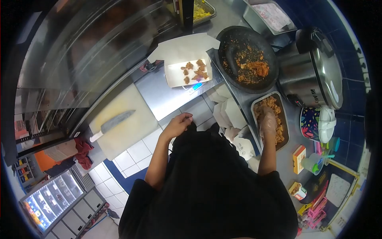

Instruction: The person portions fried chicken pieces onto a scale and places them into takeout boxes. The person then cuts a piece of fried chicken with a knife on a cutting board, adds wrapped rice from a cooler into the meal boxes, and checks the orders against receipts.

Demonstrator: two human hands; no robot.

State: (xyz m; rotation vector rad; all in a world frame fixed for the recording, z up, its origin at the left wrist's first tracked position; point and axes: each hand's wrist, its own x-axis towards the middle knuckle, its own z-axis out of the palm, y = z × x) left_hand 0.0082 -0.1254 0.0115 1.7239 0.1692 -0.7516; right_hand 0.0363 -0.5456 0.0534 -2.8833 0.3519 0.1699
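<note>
My right hand (268, 121), in a clear plastic glove, reaches into a metal tray (284, 144) of small browned, fried-looking chicken pieces (279, 129). Its fingers curl down among the pieces, and the fingertips are partly hidden. My left hand (179, 125) is bare and hangs in the air in front of my body, loosely bent with nothing visible in it. Beyond it, an open white paper box (175, 77) holds several chicken pieces (199, 74). Beside the box's near edge glows a blue digital display (197, 86), apparently of a scale.
A dark round pan (234, 77) with orange crumbs stands behind the tray, beside a large steel cooker (300, 75). On the left, a knife (117, 119) lies on a cutting board (137, 103). Folded white boxes (230, 113) sit below the counter edge. A glass cabinet (99, 51) borders the far left.
</note>
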